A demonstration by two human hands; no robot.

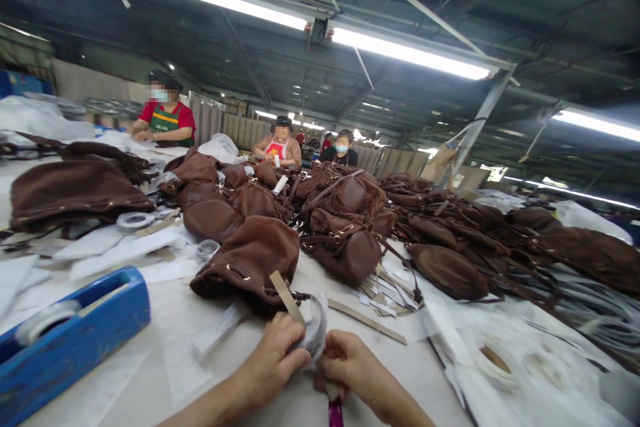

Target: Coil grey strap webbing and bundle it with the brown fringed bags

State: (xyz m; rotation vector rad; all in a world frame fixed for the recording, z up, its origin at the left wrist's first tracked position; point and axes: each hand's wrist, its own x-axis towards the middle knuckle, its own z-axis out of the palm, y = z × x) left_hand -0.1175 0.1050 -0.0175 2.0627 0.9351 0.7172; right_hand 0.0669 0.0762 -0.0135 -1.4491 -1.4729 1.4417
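Pinching a tan strip (285,295), left hand (273,361) at the near table edge, strip's long axis slanting up-left toward a brown suede bag (247,257), white tape roll (317,328) upright between both hands, right hand (351,363) gripping its far side.

Glaring overhead tube lights (407,52), soft shadows, warped edges.

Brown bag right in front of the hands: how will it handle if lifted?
Probably floppy: the brown bag lies slumped and creased on the table, so it would likely sag when lifted. Its matte, suede-like surface looks grippy rather than slippery. Loose straps on the neighbouring bags close by could catch.
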